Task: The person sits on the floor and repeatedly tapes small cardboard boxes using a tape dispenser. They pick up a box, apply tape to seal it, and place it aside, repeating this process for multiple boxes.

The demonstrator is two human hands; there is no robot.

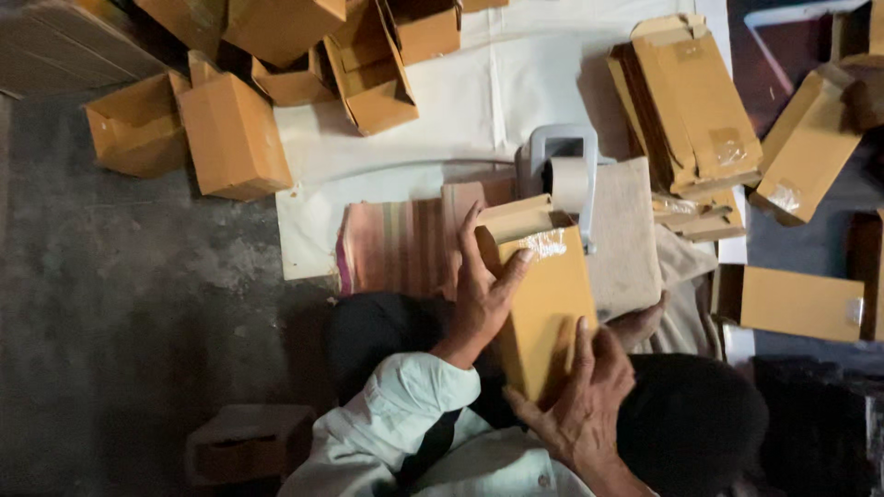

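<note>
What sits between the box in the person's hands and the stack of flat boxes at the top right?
In the head view, a grey tape dispenser sits between the held box and the flat stack, resting on a beige mat.

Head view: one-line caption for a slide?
Both hands, left hand and right hand, hold a brown cardboard box beside a tape dispenser.

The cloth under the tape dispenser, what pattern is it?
The cloth has stripes in pink, tan and maroon, seen best in the head view.
</note>
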